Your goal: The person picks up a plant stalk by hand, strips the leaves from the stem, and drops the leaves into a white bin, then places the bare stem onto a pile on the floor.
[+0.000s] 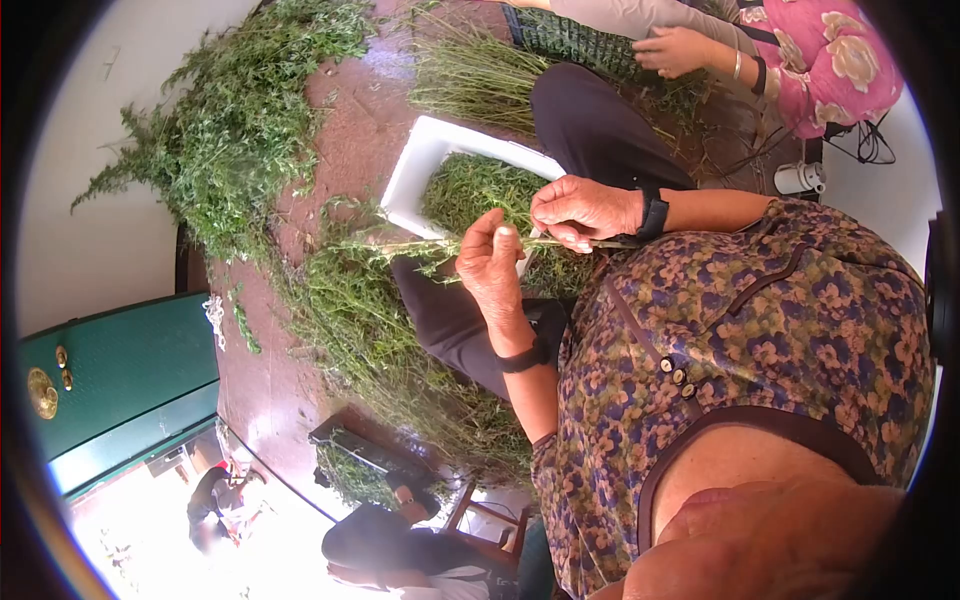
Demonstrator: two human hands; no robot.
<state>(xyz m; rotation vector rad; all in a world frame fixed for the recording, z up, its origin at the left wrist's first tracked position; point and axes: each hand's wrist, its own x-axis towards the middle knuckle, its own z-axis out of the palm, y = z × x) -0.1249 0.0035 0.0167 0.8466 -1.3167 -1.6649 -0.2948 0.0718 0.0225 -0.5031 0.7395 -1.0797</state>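
Observation:
In front of my chest, both hands are on a thin leafy stalk (420, 246) that runs sideways, its leaves towards the far end. My left hand (488, 255), with a dark wristband, is closed in a pinch around it. My right hand (585, 208), wearing a black watch, has its fingers closed on the barer end near my shirt. Just beyond them, a white box (408, 175) holds a heap of green leafy sprigs (480, 190). My bent legs lie on either side of the box.
Leafy branches (225, 140) are piled by the wall, with more greenery (370, 320) beside my leg. Bare stems (470, 75) lie beyond the box. Another person's hand (670, 52) is near a dark crate (570, 38). Other people sit near a black tray (350, 455) and in the bright doorway.

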